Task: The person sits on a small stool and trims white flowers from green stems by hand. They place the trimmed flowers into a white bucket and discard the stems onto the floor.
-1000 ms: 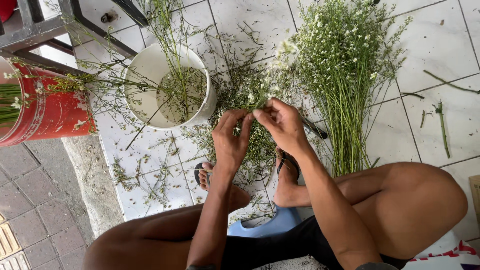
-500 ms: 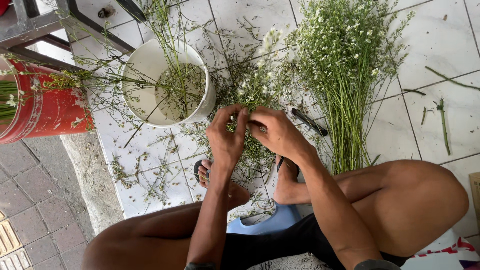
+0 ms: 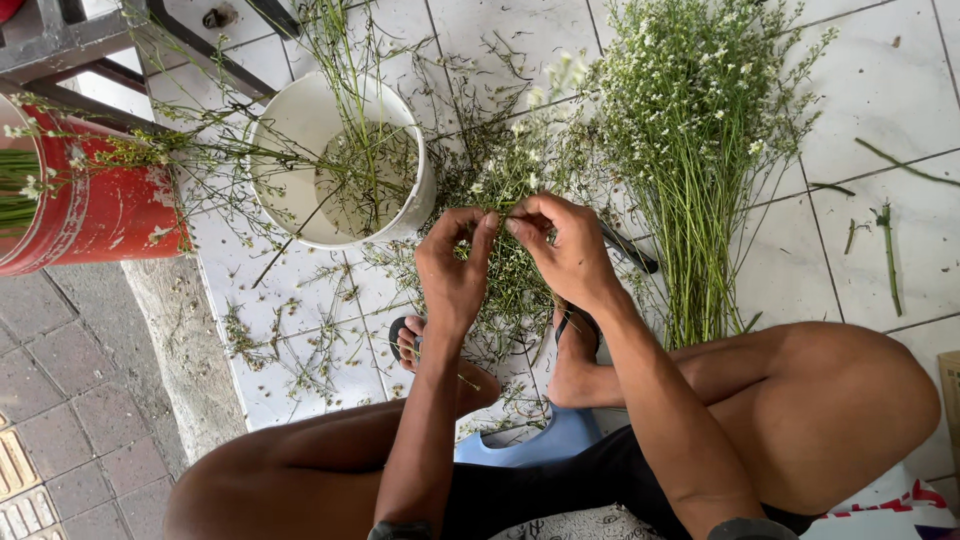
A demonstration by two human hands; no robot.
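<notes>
A round white plastic bucket [image 3: 300, 130] stands on the pale glazed floor tiles [image 3: 900, 90], with thin green stems leaning in it and murky water at the bottom. To its left a red cylindrical metal can [image 3: 95, 210] holds more stalks. A tall loose sheaf of wiry green stems with tiny white flowers [image 3: 700, 130] lies on the tiles to the right, beside a dark slim tool [image 3: 630, 250] partly hidden by the right hand. Leaf scraps litter the floor around the sandalled feet. The left hand [image 3: 452, 275] and right hand [image 3: 565, 245] meet above a tangled small bunch of fine flowering stems [image 3: 510, 180], between bucket and sheaf. Both hands' fingertips are pinched closed on its thin stalks, nearly touching each other.
</notes>
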